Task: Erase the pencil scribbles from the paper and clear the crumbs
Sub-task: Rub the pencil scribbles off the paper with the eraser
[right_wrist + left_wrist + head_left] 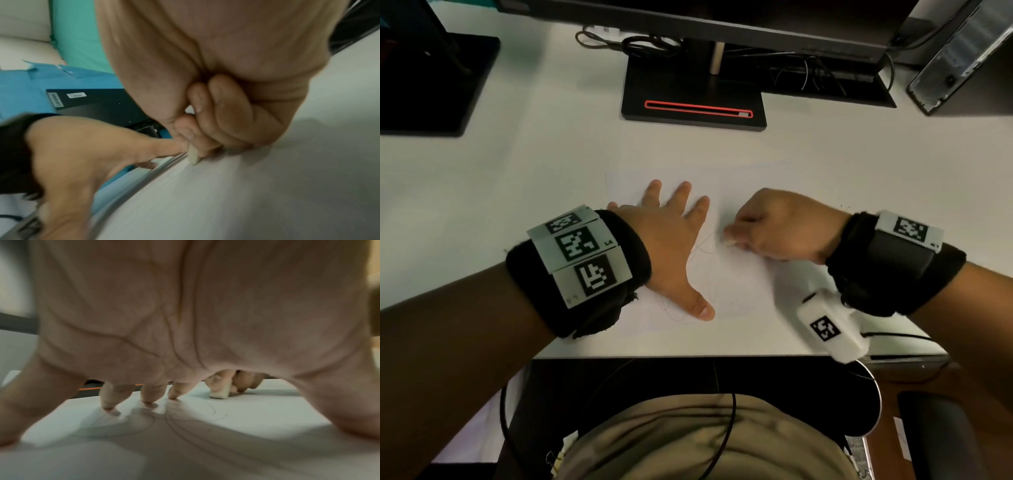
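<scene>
A white sheet of paper (pixel 736 281) with faint pencil scribbles (pixel 705 246) lies on the white desk near its front edge. My left hand (pixel 671 240) presses flat on the sheet's left part, fingers spread and straight; its fingertips (pixel 108 405) touch the paper among curved pencil lines (pixel 174 421). My right hand (pixel 774 229) pinches a small white eraser (pixel 219 393) between thumb and fingers and holds its lower edge on the paper, just right of the left hand. In the right wrist view the eraser (pixel 193 156) sticks out below the curled fingers. Crumbs are too small to make out.
A black monitor stand (pixel 693 99) with a red-rimmed slot sits behind the paper. Another dark base (pixel 431 85) is at the far left, cables and a computer case (pixel 959 58) at the far right. The desk's front edge (pixel 688 356) runs just below the paper.
</scene>
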The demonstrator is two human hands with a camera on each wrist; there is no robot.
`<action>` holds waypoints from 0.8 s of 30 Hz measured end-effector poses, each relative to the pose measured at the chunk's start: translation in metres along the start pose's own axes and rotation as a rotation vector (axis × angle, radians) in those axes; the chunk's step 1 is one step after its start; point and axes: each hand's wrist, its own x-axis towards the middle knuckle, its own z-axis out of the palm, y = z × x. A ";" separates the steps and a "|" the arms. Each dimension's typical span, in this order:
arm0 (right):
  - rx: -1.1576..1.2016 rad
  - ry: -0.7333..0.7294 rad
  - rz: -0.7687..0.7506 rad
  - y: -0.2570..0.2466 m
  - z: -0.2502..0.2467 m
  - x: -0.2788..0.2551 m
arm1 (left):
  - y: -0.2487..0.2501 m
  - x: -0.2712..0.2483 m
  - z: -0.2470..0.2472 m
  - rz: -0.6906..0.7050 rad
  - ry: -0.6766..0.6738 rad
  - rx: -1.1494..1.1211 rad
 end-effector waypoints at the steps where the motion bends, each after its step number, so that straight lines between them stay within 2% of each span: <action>1: -0.019 0.025 0.002 0.000 -0.002 0.001 | 0.000 0.000 0.000 0.001 -0.002 0.001; 4: -0.111 -0.032 -0.073 -0.007 0.012 -0.004 | 0.000 0.000 -0.001 0.004 -0.006 0.001; 6: -0.084 -0.062 -0.052 -0.006 0.010 -0.004 | 0.000 0.001 -0.001 0.003 -0.009 0.008; 10: -0.077 0.042 -0.001 -0.002 -0.005 0.006 | -0.001 -0.001 -0.001 0.004 -0.011 0.010; 12: -0.129 -0.006 -0.062 -0.008 0.005 0.003 | -0.001 -0.001 -0.001 0.003 -0.016 0.002; 14: -0.107 -0.056 -0.061 -0.008 0.007 0.002 | -0.001 0.000 -0.001 0.002 -0.019 0.001; 16: -0.035 -0.007 0.007 0.000 -0.004 0.011 | -0.001 -0.001 -0.001 0.003 -0.021 0.004; 18: -0.062 0.055 0.012 0.000 -0.009 0.013 | -0.001 -0.001 0.000 0.003 -0.019 0.006; 21: -0.139 -0.031 -0.088 -0.009 0.007 0.004 | 0.000 -0.001 -0.001 0.002 -0.021 0.004; 24: -0.060 -0.055 -0.033 -0.005 0.000 0.009 | 0.000 0.000 -0.001 -0.008 -0.023 0.021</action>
